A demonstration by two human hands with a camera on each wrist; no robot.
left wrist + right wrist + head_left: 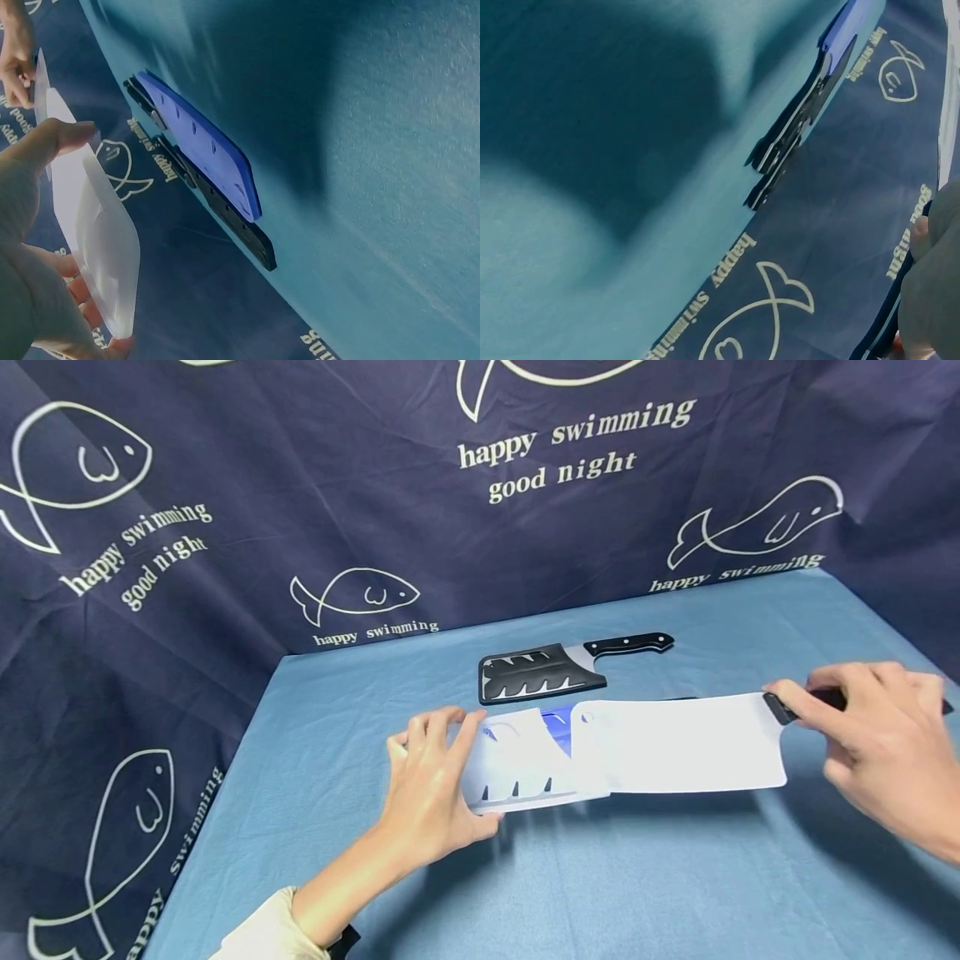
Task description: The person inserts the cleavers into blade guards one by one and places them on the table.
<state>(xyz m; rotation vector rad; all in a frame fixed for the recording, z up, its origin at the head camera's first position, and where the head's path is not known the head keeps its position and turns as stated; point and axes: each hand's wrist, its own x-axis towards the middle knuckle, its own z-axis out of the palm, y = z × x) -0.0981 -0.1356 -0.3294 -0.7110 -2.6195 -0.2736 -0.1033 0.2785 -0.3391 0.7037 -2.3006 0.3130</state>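
Observation:
My left hand (431, 785) holds a translucent white blade sheath (517, 768), thumb on the lower edge and fingers on the upper edge. My right hand (885, 735) grips the black handle (879, 326) of a cleaver, whose broad blade (682, 743) points left. The blade's front end overlaps the sheath's open right end in the head view. Both are raised above the table, their shadows falling on the cloth. In the left wrist view, the white sheath (101, 232) lies between thumb and fingers.
On the blue tablecloth (337, 718) lies a cleaver in a black sheath (540, 672), handle to the right. Nearer lies another cleaver in a blue sheath (202, 142), mostly hidden in the head view by the white sheath and blade. A dark printed curtain (247, 527) hangs behind.

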